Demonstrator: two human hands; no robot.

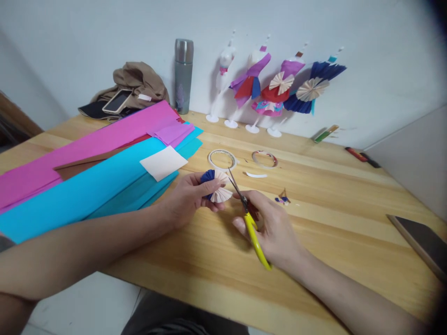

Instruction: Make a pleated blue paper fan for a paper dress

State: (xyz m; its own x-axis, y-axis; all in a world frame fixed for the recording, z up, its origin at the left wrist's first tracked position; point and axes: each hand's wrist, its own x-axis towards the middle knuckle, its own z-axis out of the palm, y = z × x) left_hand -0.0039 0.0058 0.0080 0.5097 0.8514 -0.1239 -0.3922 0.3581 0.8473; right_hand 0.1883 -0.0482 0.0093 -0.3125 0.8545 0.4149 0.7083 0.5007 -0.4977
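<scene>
My left hand (190,197) pinches a pleated paper fan (221,194), cream on the right and dark blue on the left, with the thumb pressed over its middle. Yellow-handled scissors (254,237) are in my right hand (275,228), tips pointing up and away from me. Their blades lie just beside the fan's cream edge; whether they touch it I cannot tell. Behind the fan lie a roll of tape (209,160) and a second tape ring (277,163). A small white strip (256,175) rests near them.
Long pink and blue paper sheets (104,174) cover the table's left, with a cream paper piece (163,163) on top. Several small dress forms in paper outfits (281,83) stand along the wall beside a flask (183,77). A red-and-black cutter (361,157) lies right; paper scraps (282,200) are nearer.
</scene>
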